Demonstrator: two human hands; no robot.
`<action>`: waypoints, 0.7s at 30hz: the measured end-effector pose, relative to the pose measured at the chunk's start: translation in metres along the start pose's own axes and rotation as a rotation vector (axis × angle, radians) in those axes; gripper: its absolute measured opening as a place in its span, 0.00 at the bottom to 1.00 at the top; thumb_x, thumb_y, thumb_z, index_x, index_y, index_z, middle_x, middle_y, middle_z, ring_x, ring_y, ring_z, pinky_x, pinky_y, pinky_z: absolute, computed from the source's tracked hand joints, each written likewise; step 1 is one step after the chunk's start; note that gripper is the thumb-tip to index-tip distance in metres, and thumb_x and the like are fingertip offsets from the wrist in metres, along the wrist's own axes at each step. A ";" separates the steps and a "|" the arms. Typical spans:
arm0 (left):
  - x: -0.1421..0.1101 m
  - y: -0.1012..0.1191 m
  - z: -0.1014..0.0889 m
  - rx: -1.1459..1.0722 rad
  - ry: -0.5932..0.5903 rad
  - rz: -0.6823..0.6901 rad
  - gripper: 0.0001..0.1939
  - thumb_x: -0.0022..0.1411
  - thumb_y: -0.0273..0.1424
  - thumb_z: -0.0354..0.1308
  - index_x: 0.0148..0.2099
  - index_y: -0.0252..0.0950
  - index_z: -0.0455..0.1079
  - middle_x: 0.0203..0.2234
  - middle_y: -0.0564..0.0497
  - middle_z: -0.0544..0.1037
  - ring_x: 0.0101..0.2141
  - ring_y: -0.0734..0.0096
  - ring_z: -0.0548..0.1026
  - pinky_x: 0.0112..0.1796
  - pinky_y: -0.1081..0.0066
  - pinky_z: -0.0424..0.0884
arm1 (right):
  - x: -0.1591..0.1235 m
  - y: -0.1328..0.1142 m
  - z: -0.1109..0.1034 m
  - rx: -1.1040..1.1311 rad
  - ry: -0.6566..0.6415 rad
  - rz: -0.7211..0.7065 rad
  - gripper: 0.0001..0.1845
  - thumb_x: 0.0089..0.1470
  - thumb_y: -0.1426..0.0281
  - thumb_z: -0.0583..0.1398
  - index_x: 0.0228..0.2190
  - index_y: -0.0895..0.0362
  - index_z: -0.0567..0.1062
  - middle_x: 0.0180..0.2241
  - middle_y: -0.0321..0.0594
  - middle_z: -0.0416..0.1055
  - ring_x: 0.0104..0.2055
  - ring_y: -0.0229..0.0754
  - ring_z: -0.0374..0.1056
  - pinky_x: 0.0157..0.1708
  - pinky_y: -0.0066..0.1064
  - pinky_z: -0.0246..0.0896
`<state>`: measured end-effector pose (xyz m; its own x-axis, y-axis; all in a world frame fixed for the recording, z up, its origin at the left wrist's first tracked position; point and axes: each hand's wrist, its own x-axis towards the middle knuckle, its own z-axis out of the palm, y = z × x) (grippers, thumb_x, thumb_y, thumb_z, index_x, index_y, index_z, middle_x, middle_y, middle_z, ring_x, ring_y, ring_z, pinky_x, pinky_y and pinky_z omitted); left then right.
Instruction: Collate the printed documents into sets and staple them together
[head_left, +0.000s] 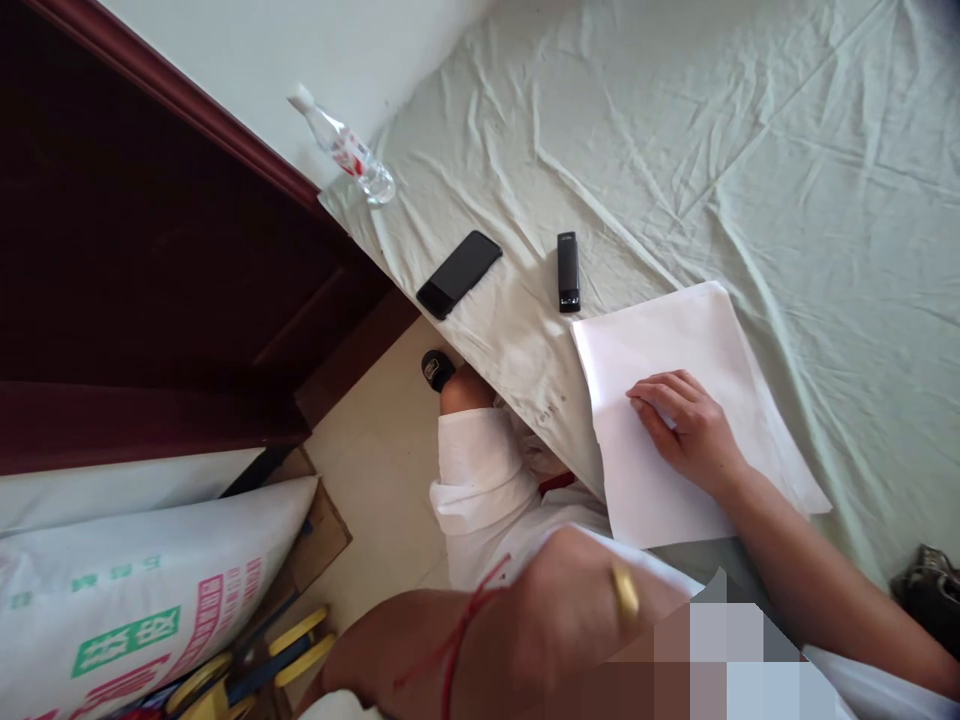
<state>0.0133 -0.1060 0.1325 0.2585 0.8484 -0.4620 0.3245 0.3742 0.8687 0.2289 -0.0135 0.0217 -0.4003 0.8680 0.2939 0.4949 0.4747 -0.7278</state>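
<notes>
My right hand (686, 425) rests on a stack of white paper (675, 340), fingers bent and lying together on the top sheet, with nothing in them. The paper lies at the edge of a surface covered by a wrinkled pale green sheet (750, 150). My left hand (570, 610) is raised close to the camera at the bottom, with a gold ring and a red string round the wrist; its fingers are hidden behind a blurred patch. A black stapler (568, 271) and a black phone (459, 273) lie beyond the paper.
A clear water bottle (345, 150) lies at the sheet's far corner. My leg in white shorts (480, 470) is over the tiled floor. A printed white sack (135, 600), yellow-handled tools (255, 660), dark wooden panelling (150, 250) and a dark bag (930, 590) surround the spot.
</notes>
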 end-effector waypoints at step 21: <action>0.082 -0.077 0.012 0.117 0.374 -0.079 0.20 0.59 0.46 0.63 0.31 0.32 0.76 0.16 0.57 0.63 0.22 0.78 0.59 0.28 0.72 0.56 | -0.048 0.024 -0.056 -0.282 0.159 0.838 0.21 0.55 0.51 0.59 0.42 0.53 0.78 0.32 0.43 0.76 0.36 0.51 0.72 0.42 0.45 0.64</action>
<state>0.0206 -0.0698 0.0255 -0.1137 0.9044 -0.4114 0.4370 0.4174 0.7967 0.3033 -0.0359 0.0249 0.2782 0.9458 -0.1674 0.7558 -0.3231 -0.5695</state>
